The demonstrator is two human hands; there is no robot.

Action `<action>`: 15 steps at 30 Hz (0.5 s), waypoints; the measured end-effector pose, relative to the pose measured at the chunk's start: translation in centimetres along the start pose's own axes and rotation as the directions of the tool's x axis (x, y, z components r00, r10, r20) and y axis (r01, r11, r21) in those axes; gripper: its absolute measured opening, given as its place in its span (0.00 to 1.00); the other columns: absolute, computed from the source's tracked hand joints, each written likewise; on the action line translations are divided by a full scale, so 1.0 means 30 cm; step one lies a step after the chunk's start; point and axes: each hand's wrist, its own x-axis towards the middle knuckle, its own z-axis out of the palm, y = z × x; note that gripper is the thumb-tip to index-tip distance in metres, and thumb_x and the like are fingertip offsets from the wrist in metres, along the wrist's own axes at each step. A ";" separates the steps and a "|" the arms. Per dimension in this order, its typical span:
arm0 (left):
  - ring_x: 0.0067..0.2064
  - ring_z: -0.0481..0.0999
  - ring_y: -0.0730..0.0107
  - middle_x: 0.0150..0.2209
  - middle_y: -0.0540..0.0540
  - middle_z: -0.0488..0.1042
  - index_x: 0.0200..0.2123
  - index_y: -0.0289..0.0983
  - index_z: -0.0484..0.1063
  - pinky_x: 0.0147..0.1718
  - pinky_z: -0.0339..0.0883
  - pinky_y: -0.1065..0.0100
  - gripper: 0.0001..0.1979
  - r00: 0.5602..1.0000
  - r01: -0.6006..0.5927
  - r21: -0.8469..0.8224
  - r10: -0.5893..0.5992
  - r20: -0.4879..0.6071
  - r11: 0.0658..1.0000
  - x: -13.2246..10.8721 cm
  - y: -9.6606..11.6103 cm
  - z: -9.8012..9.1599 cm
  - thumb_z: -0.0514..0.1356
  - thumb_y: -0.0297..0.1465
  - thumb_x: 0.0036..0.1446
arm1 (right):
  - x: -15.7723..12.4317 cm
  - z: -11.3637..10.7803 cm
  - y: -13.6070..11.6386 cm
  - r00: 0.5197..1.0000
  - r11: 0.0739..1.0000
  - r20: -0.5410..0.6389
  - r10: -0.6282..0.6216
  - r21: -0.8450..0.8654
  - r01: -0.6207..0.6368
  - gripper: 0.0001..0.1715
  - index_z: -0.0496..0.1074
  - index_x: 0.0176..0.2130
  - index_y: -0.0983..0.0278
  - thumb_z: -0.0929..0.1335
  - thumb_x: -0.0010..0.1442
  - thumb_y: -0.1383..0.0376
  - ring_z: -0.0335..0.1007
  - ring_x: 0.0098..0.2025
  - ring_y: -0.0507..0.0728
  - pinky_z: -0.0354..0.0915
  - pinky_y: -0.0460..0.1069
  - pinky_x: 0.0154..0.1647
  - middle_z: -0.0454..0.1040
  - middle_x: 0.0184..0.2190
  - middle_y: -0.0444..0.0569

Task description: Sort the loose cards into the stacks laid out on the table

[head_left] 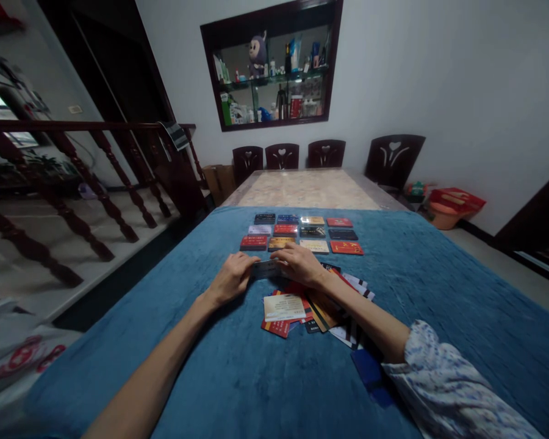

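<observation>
My left hand [232, 275] and my right hand [301, 263] meet over the blue cloth [201, 366], both pinching the ends of one pale card [265, 269] held flat just above the cloth. Beyond them several cards lie in a neat grid of three rows [302, 233], red, dark and pale ones side by side. Under my right forearm a loose heap of cards [297, 311] is spread out, with a cream card on top. A dark blue card [368, 369] lies near my right sleeve.
The blue cloth covers the near half of a long table; its bare marbled top [308, 189] runs to several dark chairs [393, 158]. A wooden railing [73, 177] stands left. A wall niche [274, 67] holds bottles and a toy. Red bags [452, 204] lie right.
</observation>
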 end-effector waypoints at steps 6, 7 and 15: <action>0.47 0.71 0.60 0.44 0.42 0.77 0.53 0.38 0.71 0.49 0.63 0.58 0.17 0.999 0.030 0.025 -0.030 0.017 0.999 0.000 0.004 0.002 0.52 0.23 0.63 | -0.003 -0.004 0.001 0.998 1.000 0.058 0.025 -0.012 -0.025 0.15 0.73 0.50 0.62 0.66 0.64 0.70 0.67 0.45 0.59 0.61 0.51 0.45 0.79 0.41 0.51; 0.47 0.71 0.59 0.44 0.41 0.77 0.53 0.38 0.71 0.49 0.63 0.58 0.17 0.999 0.036 0.036 -0.037 0.019 0.999 0.001 0.003 0.004 0.53 0.23 0.63 | -0.004 -0.005 0.000 0.997 0.999 0.068 0.027 -0.019 -0.026 0.15 0.72 0.51 0.62 0.66 0.64 0.69 0.67 0.46 0.59 0.61 0.51 0.45 0.79 0.41 0.51; 0.46 0.72 0.59 0.43 0.43 0.78 0.57 0.39 0.69 0.46 0.62 0.59 0.20 0.994 0.090 0.104 -0.096 0.057 0.990 0.001 0.006 0.015 0.55 0.24 0.62 | -0.008 -0.012 -0.009 0.988 0.998 0.145 0.053 -0.051 -0.046 0.23 0.70 0.55 0.64 0.67 0.60 0.70 0.67 0.47 0.61 0.60 0.53 0.45 0.78 0.40 0.53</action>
